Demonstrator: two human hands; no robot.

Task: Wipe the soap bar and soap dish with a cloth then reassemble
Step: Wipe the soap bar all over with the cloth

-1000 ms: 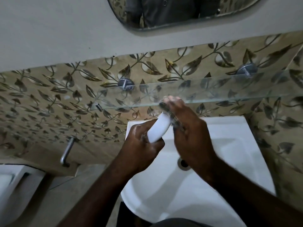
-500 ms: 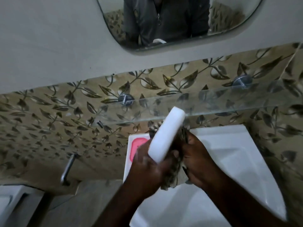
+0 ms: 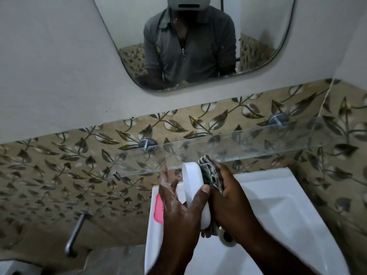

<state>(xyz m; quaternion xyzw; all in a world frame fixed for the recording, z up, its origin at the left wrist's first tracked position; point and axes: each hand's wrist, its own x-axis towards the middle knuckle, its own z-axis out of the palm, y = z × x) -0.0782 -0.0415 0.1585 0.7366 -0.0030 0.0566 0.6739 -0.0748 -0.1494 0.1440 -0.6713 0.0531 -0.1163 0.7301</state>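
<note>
My left hand (image 3: pixel 176 207), wet with suds, grips a white oval soap dish (image 3: pixel 193 179) and holds it on edge above the sink, with the thumb hooked over its rim. My right hand (image 3: pixel 230 199) grips a dark patterned cloth (image 3: pixel 208 172) and presses it against the dish's right side. A pink soap bar (image 3: pixel 159 209) lies on the sink's left rim, partly hidden behind my left hand.
A white sink (image 3: pixel 278 215) lies below my hands. Just above them a glass shelf (image 3: pixel 238 147) juts from the leaf-patterned tile wall. A mirror (image 3: pixel 258 36) hangs higher up. A metal handle (image 3: pixel 76 233) sticks out of the wall at the lower left.
The view has tilted up, showing more of the mirror. The cloth in my right hand has slid from the dish's lower part up its right side. My left hand still holds the dish.
</note>
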